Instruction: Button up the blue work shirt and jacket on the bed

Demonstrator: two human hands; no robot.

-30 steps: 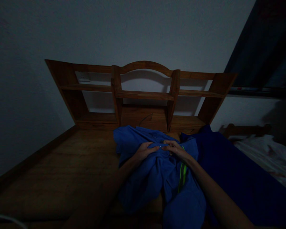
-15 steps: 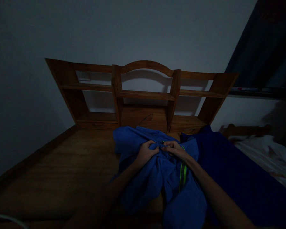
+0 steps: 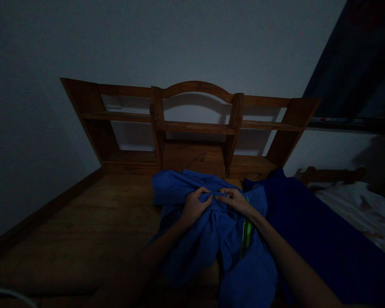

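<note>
A crumpled blue garment (image 3: 199,252) with bright yellow-green stripes lies on the wooden surface; whether it is a jacket or trousers I cannot tell. My left hand (image 3: 195,204) pinches a fold of it near the middle, thumb and fingers closed on the cloth. Just to the right, my right hand (image 3: 235,200) is closed on the same gathered part, fingertips a short way from the left ones. The small detail between the fingertips is too dark to make out. Part of the garment hangs toward me at the front.
A wooden shelf unit (image 3: 195,127) with several compartments stands against the wall behind. The wooden surface (image 3: 93,226) stretches to the left. Dark blue cloth (image 3: 311,231) lies on the right, with pale bedding (image 3: 359,205) beyond it. A pale cable (image 3: 11,292) curves at the lower left.
Both hands stay on the same part of the garment. The right fingers have shifted slightly left and the pinched fold sits a little straighter between the hands.
</note>
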